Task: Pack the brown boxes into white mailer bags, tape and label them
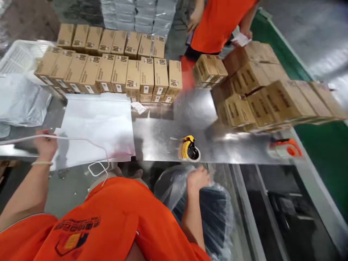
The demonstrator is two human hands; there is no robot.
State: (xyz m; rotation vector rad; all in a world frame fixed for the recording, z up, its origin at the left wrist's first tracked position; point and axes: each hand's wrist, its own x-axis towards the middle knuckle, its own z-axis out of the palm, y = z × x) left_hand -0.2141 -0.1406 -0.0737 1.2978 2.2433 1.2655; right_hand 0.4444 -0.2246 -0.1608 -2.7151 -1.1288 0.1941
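My left hand [46, 145] is at the left edge of a white sheet [99, 123] spread on the metal table. Its fingers look curled, and what they hold, if anything, is hidden. A white cable [73, 138] runs across in front of this hand. Below the table's front edge, my right hand [198, 178] is closed at the top of a clear plastic bag [174, 181] that lines a dark bin [213, 217]. A yellow and black tape dispenser [187, 148] with a roll of tape lies on the table just beyond my right hand.
Rows of brown boxes [106, 72] line the table's far side, with more boxes [261, 90] stacked at the right. An orange tape dispenser [290, 148] lies near the green conveyor [326, 145]. Wrapped packs [21, 99] sit left; a co-worker [214, 25] stands across the table.
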